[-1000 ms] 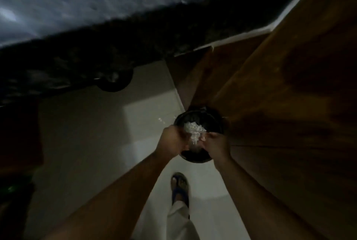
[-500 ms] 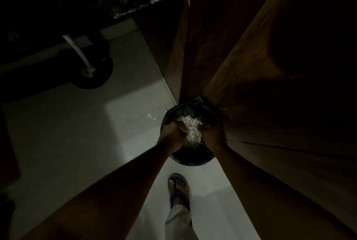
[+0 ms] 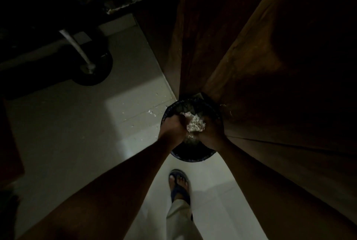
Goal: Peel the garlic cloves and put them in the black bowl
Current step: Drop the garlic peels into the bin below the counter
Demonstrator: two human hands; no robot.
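Head view, dim light: a dark round base with a pale pole (image 3: 77, 46) sits on the floor (image 3: 67, 133) at left, white peel bits (image 3: 151, 112) scattered beside a black bin (image 3: 193, 157) lined with a bag. Left hand (image 3: 173, 127) and right hand (image 3: 210, 133) curl together around a clump of garlic peels (image 3: 195, 122) above the bin. A sandalled foot (image 3: 178, 183) stands below, a wooden cabinet (image 3: 251, 65) at right; the black bowl isn't visible.
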